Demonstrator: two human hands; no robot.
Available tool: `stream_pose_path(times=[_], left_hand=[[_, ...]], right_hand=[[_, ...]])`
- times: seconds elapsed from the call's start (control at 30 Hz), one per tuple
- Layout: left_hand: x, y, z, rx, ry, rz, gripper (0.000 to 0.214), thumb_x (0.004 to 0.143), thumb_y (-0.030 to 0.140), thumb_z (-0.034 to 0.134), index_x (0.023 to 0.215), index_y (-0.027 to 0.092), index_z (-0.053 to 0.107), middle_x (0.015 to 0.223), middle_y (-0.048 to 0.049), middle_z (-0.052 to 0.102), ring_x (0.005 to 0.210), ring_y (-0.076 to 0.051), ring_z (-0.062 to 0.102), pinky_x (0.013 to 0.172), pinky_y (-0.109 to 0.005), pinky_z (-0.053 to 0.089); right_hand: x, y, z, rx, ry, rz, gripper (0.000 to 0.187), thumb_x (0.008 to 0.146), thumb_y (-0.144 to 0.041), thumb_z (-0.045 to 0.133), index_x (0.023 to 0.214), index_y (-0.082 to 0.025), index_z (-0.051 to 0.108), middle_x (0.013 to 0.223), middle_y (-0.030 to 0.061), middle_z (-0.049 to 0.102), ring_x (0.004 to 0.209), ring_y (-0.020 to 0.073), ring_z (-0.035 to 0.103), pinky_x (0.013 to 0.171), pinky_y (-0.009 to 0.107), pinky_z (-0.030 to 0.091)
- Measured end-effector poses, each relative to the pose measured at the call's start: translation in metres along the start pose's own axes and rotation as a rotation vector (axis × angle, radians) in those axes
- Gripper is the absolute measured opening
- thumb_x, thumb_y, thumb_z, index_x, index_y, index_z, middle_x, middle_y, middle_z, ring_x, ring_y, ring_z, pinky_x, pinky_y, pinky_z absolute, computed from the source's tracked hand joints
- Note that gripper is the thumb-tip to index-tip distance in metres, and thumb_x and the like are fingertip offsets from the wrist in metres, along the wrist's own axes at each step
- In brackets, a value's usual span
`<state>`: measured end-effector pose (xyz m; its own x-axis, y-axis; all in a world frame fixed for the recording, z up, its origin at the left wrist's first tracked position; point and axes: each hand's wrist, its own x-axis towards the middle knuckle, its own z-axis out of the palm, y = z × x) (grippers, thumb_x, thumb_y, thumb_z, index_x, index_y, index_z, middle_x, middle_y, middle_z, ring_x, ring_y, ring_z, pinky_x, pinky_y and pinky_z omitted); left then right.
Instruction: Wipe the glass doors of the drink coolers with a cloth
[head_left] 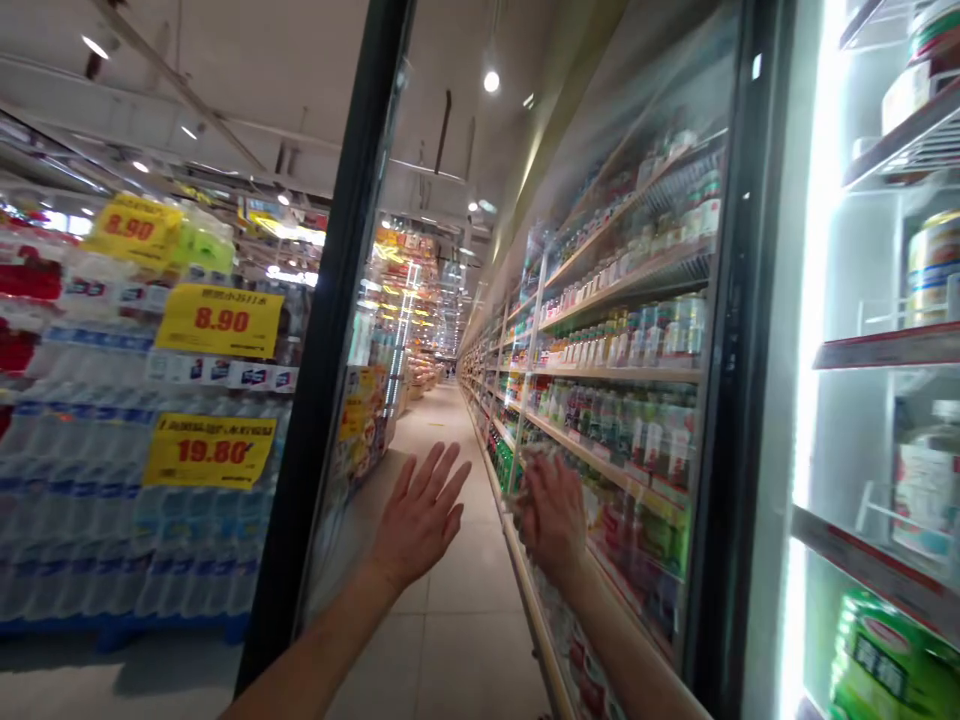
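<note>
I face a glass fridge door (645,200) swung open, its black edge (337,300) on the left. My left hand (420,515) is raised in front of the glass with fingers stretched and spread, holding nothing. My right hand (553,515) lies flat against the glass beside it, its fingers slightly blurred and nothing in it. Through the glass I see an aisle and long shelves of bottled drinks (622,420).
The lit fridge interior (885,350) on the right holds jars, cans and a green pack (892,660) on wire shelves. Stacked water bottle packs with yellow price signs (217,320) stand on the left. The tiled aisle floor (457,620) runs ahead.
</note>
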<state>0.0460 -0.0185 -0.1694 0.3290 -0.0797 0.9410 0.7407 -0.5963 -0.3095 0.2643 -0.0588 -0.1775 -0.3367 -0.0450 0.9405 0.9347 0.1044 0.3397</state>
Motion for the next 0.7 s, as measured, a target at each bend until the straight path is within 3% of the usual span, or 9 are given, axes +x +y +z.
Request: stream_pose_path(times=[0.07, 0.13, 0.27, 0.3, 0.43, 0.5, 0.63, 0.7], left_hand=[[-0.007, 0.001, -0.001, -0.009, -0.005, -0.010, 0.046, 0.085, 0.030, 0.047, 0.130, 0.022, 0.045, 0.138, -0.0070, 0.044, 0.135, -0.020, 0.027, 0.113, -0.038, 0.014], [-0.015, 0.003, -0.001, -0.014, -0.002, -0.031, 0.046, 0.086, 0.030, 0.046, 0.131, 0.023, 0.044, 0.138, -0.0068, 0.045, 0.135, -0.020, 0.028, 0.113, -0.039, 0.016], [-0.028, 0.009, -0.001, 0.028, -0.007, -0.048, 0.049, 0.085, 0.026, 0.046, 0.134, 0.022, 0.041, 0.137, -0.0073, 0.046, 0.136, -0.019, 0.025, 0.113, -0.040, 0.014], [-0.030, 0.010, -0.001, 0.038, -0.010, -0.050, 0.051, 0.085, 0.025, 0.046, 0.135, 0.022, 0.039, 0.137, -0.0077, 0.046, 0.137, -0.019, 0.024, 0.113, -0.040, 0.014], [-0.036, 0.018, 0.002, 0.027, -0.012, -0.109, 0.055, 0.085, 0.026, 0.046, 0.139, 0.023, 0.033, 0.138, -0.0092, 0.045, 0.136, -0.022, 0.025, 0.112, -0.045, 0.015], [-0.039, 0.021, 0.004, 0.015, -0.011, -0.131, 0.056, 0.086, 0.029, 0.046, 0.139, 0.024, 0.030, 0.137, -0.0098, 0.045, 0.136, -0.022, 0.025, 0.112, -0.046, 0.016], [-0.043, 0.021, 0.005, 0.028, -0.028, -0.089, 0.057, 0.086, 0.028, 0.047, 0.140, 0.022, 0.029, 0.138, -0.0116, 0.044, 0.137, -0.023, 0.021, 0.112, -0.046, 0.016], [-0.045, 0.020, 0.004, 0.027, -0.039, -0.084, 0.056, 0.086, 0.027, 0.047, 0.139, 0.022, 0.031, 0.138, -0.0115, 0.043, 0.137, -0.023, 0.022, 0.111, -0.046, 0.017]], right_hand=[[-0.003, 0.021, -0.004, -0.097, 0.091, 0.169, 0.052, 0.084, -0.017, 0.044, 0.136, -0.016, 0.037, 0.136, 0.0132, 0.046, 0.136, 0.0283, 0.026, 0.105, 0.052, 0.031], [-0.014, 0.033, -0.008, -0.130, 0.105, 0.214, 0.054, 0.085, -0.018, 0.043, 0.138, -0.016, 0.033, 0.139, 0.0140, 0.042, 0.136, 0.0289, 0.025, 0.104, 0.052, 0.033], [-0.046, 0.040, -0.017, -0.058, -0.075, 0.010, 0.056, 0.084, -0.014, 0.043, 0.139, -0.020, 0.033, 0.136, 0.0105, 0.046, 0.136, 0.0271, 0.027, 0.105, 0.049, 0.033], [-0.051, 0.045, -0.018, -0.063, -0.077, 0.019, 0.055, 0.084, -0.014, 0.043, 0.138, -0.021, 0.034, 0.136, 0.0102, 0.047, 0.135, 0.0270, 0.027, 0.105, 0.050, 0.033], [-0.055, 0.067, -0.021, -0.187, 0.151, 0.394, 0.051, 0.088, -0.020, 0.041, 0.139, -0.016, 0.033, 0.141, 0.0158, 0.039, 0.135, 0.0306, 0.026, 0.103, 0.057, 0.031], [-0.056, 0.055, -0.018, -0.189, 0.173, 0.455, 0.053, 0.088, -0.020, 0.040, 0.140, -0.015, 0.031, 0.142, 0.0171, 0.037, 0.136, 0.0320, 0.025, 0.102, 0.058, 0.031], [-0.064, -0.004, -0.008, -0.009, -0.080, 0.160, 0.058, 0.085, -0.013, 0.041, 0.141, -0.018, 0.027, 0.136, 0.0125, 0.045, 0.136, 0.0297, 0.024, 0.105, 0.052, 0.031], [-0.069, -0.014, -0.009, 0.023, -0.143, 0.065, 0.057, 0.085, -0.013, 0.041, 0.141, -0.019, 0.029, 0.134, 0.0106, 0.048, 0.136, 0.0282, 0.024, 0.106, 0.051, 0.030]])
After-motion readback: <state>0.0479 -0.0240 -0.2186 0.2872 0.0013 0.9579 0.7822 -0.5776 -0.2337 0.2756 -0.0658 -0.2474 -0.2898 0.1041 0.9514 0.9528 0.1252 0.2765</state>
